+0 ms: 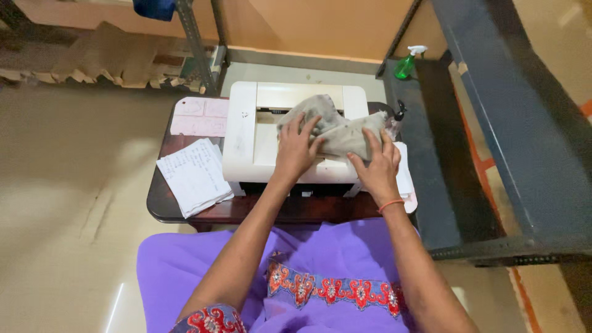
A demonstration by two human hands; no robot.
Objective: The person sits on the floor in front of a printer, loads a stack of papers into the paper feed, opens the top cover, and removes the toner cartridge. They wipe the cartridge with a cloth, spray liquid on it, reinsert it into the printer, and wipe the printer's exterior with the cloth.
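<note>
1. Nearest, the left hand [296,151] lies flat, fingers spread, pressing the near-left part of a grey cloth [336,126].
2. The right hand [376,165] presses the cloth's right end, fingers [372,139] loosely spread (an orange band on that wrist).
3. The cloth lies crumpled on top of a white printer [246,142], running mostly left to right, just beyond both palms; neither hand is clearly nearer.
4. Farther off, a green spray bottle [407,61] stands on a dark shelf [431,154].

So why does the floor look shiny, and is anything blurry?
Head view: a light glares off the floor as a pale streak; the hands, left hand and right hand, on the cloth look sharp; the rack bends near the edge.
</note>
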